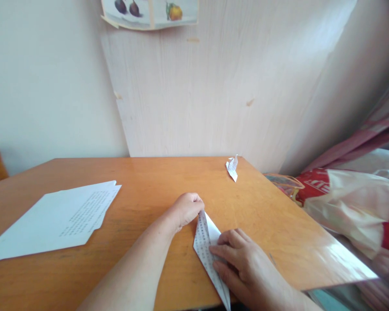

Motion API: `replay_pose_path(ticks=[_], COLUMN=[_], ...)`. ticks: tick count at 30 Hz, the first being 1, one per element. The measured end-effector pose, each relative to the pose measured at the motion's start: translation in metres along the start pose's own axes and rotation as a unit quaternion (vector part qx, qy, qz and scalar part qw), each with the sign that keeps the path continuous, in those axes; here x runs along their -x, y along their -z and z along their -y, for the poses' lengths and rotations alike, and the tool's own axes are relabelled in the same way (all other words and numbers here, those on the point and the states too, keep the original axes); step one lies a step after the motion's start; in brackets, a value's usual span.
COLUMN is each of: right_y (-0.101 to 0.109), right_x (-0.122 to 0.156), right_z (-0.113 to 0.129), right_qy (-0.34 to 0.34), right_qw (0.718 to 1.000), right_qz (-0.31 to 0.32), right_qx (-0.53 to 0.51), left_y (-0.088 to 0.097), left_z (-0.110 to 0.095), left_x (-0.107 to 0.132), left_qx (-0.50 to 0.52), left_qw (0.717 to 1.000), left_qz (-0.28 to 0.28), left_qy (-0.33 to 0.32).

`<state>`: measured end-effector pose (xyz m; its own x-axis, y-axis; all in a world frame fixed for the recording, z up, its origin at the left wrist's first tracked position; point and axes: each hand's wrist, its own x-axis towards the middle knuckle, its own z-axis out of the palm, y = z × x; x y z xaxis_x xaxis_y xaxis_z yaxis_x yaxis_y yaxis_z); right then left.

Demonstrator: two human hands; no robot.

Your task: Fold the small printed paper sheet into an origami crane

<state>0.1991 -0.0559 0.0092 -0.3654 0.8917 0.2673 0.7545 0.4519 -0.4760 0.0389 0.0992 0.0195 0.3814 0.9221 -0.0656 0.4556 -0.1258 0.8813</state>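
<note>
White paper, folded long and narrow, lies on a wooden table in the lower middle of the frame. Both hands touch it. The left hand pinches its upper tip between thumb and fingers — from that grip, the paper runs down and to the right. The right hand lies over its right edge, fingers loosely extended and laid across it, not closed around it. One sharp end points up toward the frame's centre, the other down to the bottom edge — the long axis slants steeply from upper left to lower right.
</note>
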Motion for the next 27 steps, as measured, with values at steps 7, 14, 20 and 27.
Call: replay_pose_path(ticks=[7,14,20,27], right_y=[0.002,0.002,0.002,0.002], right_x=[0.0,0.0,-0.001,-0.001], right_z=[0.002,0.002,0.001,0.003], right_qy=[0.0,-0.001,-0.002,0.001], right_qw=[1.0,1.0,1.0,1.0], right_qz=[-0.003,-0.003,-0.006,-0.007], right_qx=[-0.001,-0.009,-0.001,0.006], left_y=[0.009,0.016,0.013,0.008], left_z=[-0.004,0.002,0.003,0.001], left_x=[0.006,0.003,0.003,0.004], left_qx=[0.014,0.044,0.058,0.045], left_qw=[0.999,0.994,0.993,0.997], left_qz=[0.041,0.088,0.092,0.056], left_qy=[-0.027,-0.038,-0.035,-0.01])
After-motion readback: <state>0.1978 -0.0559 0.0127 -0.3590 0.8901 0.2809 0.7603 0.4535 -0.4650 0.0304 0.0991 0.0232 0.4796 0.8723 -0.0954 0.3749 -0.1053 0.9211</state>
